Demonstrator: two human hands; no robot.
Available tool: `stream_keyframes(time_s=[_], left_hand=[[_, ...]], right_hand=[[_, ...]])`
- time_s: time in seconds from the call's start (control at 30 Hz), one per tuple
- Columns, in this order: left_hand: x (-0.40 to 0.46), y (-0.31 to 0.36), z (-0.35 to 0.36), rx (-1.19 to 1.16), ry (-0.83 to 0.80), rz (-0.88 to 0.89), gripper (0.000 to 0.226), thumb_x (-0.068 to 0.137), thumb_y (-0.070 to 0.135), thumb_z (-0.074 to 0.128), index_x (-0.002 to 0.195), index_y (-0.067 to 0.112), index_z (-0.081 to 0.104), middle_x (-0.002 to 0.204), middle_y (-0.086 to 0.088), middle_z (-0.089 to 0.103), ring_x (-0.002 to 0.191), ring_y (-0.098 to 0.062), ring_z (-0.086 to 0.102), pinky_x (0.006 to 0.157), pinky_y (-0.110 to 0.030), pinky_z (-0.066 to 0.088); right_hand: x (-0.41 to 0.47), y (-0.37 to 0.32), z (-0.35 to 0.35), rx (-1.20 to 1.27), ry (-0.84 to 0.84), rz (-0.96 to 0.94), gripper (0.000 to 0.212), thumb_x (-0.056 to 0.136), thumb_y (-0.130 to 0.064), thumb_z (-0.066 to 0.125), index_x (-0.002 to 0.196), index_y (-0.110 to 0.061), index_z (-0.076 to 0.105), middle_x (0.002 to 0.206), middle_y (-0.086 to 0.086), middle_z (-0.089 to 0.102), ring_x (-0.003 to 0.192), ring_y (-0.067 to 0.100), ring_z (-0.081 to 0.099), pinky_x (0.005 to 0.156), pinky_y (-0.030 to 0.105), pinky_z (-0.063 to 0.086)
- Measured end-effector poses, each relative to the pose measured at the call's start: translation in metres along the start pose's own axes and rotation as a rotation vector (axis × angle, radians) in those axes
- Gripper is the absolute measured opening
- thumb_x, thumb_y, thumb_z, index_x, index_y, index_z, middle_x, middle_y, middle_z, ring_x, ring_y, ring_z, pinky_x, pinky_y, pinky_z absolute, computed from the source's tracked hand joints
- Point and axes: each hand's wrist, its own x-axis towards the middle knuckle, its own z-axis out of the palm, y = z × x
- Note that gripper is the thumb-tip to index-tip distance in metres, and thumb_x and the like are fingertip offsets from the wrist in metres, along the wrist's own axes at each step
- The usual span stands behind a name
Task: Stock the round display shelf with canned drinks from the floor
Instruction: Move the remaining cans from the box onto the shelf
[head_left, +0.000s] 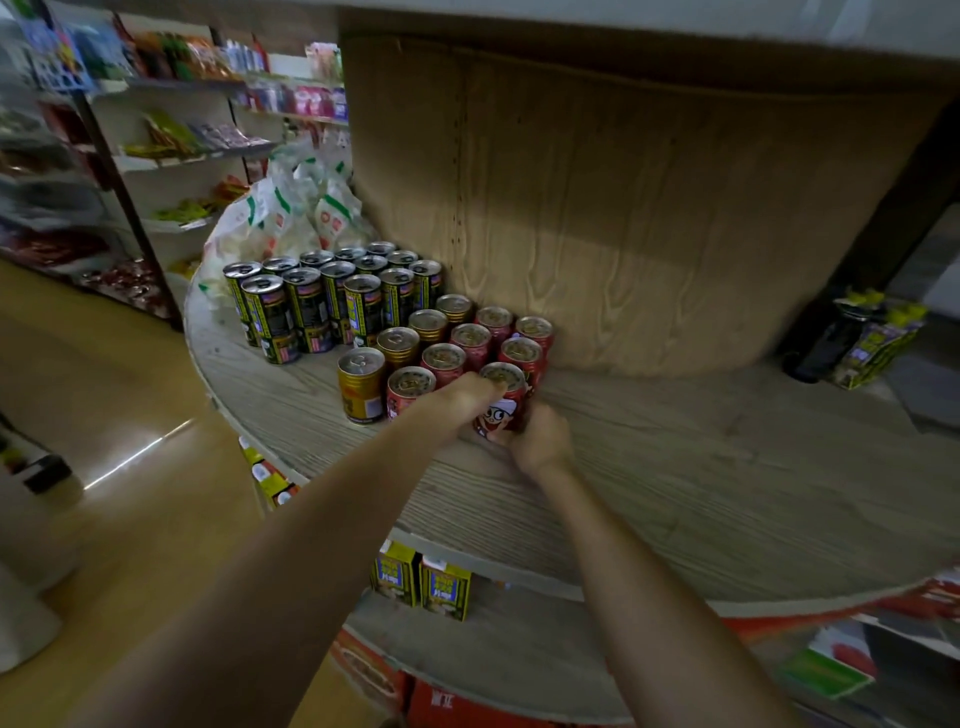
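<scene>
Shop aisle, round display shelf (675, 493), wood-grain tier. Item: red can (503, 402), front of its row, clasped by your left hand (462, 397) over the rim and your right hand (540, 441) low on the body, seemingly to square it with the red cans (470, 340) just beyond. Gold cans (397, 345) left, then dark cans (311, 301).

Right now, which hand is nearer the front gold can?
Left. The left hand grips the red cartoon can on its side facing the gold can; the right hand holds that can's far side.
</scene>
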Motion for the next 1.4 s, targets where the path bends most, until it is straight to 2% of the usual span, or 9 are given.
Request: stream_keyframes(time_s=[0.07,0.27,0.47,0.6,0.7,0.87,1.1,1.2,1.4], left_hand=[[0.011,-0.005,-0.002,-0.020,-0.014,-0.026,0.097,0.051,0.066,0.064,0.131,0.011,0.057,0.127,-0.011,0.064,0.115,-0.032,0.060,0.104,-0.048,0.045],[-0.017,0.001,0.005,0.230,0.166,0.073,0.065,0.091,0.055,0.054,0.127,0.002,0.059,0.127,-0.016,0.062,0.120,-0.033,0.055,0.097,-0.032,0.042],[-0.048,-0.017,-0.004,0.325,0.225,0.174,0.044,0.092,0.040,0.059,0.100,-0.003,0.069,0.106,-0.022,0.069,0.102,-0.037,0.063,0.077,-0.034,0.046],[-0.069,-0.026,-0.014,0.301,0.157,0.244,0.025,0.088,0.022,0.062,0.077,0.000,0.068,0.091,-0.027,0.069,0.090,-0.042,0.066,0.068,-0.038,0.049],[-0.087,-0.037,-0.024,0.283,0.085,0.259,0.022,0.088,0.021,0.061,0.072,0.008,0.067,0.077,-0.021,0.068,0.078,-0.038,0.067,0.070,-0.039,0.053],[-0.126,-0.060,-0.030,0.207,-0.044,0.279,0.017,0.093,0.011,0.057,0.078,0.015,0.064,0.073,-0.015,0.066,0.060,-0.028,0.063,0.071,-0.043,0.058],[-0.195,-0.100,0.011,0.181,-0.373,0.221,0.016,0.099,0.015,0.052,0.083,0.014,0.054,0.070,-0.010,0.061,0.047,-0.016,0.059,0.048,-0.025,0.049],[-0.214,-0.135,0.034,0.336,-0.433,0.287,0.014,0.093,0.020,0.063,0.081,0.013,0.061,0.073,-0.010,0.065,0.058,-0.020,0.060,0.054,-0.025,0.045],[-0.255,-0.205,0.069,0.587,-0.528,0.331,0.023,0.083,0.015,0.075,0.104,0.011,0.066,0.098,-0.002,0.058,0.095,-0.018,0.057,0.071,-0.022,0.037]], right_hand=[[0.000,0.000,0.001,0.000,0.017,0.000,0.049,0.070,-0.034,0.083,0.113,-0.015,0.067,0.112,0.008,0.071,0.107,0.028,0.065,0.079,0.032,0.050],[-0.010,-0.007,0.001,0.013,0.018,0.019,0.054,0.078,-0.033,0.078,0.123,-0.013,0.057,0.120,0.012,0.066,0.111,0.033,0.061,0.083,0.033,0.047],[-0.011,0.001,0.013,0.045,0.049,0.079,0.072,0.059,-0.065,0.074,0.115,-0.023,0.062,0.108,0.004,0.069,0.099,0.025,0.067,0.067,0.025,0.043],[-0.054,-0.019,-0.005,0.132,0.142,0.120,0.038,0.075,-0.038,0.078,0.095,-0.020,0.052,0.104,0.008,0.070,0.099,0.027,0.065,0.080,0.034,0.050],[-0.082,-0.020,-0.017,0.141,0.160,0.193,0.032,0.082,-0.026,0.073,0.105,-0.016,0.054,0.105,0.008,0.068,0.103,0.027,0.062,0.086,0.031,0.046],[-0.142,-0.014,-0.032,0.194,0.218,0.266,0.025,0.082,-0.005,0.068,0.106,-0.003,0.062,0.091,0.003,0.061,0.085,0.018,0.058,0.064,0.017,0.041],[-0.266,0.003,-0.042,0.196,0.323,0.394,0.017,0.080,-0.008,0.074,0.079,-0.019,0.062,0.071,-0.001,0.064,0.062,0.009,0.061,0.061,0.019,0.050],[-0.319,0.020,-0.036,0.101,0.292,0.467,0.021,0.078,-0.019,0.076,0.072,-0.028,0.058,0.079,-0.001,0.068,0.076,0.016,0.065,0.075,0.030,0.053],[-0.402,0.068,-0.019,0.066,0.202,0.626,0.018,0.083,-0.010,0.071,0.078,-0.018,0.055,0.078,0.008,0.060,0.068,0.021,0.056,0.065,0.037,0.049]])
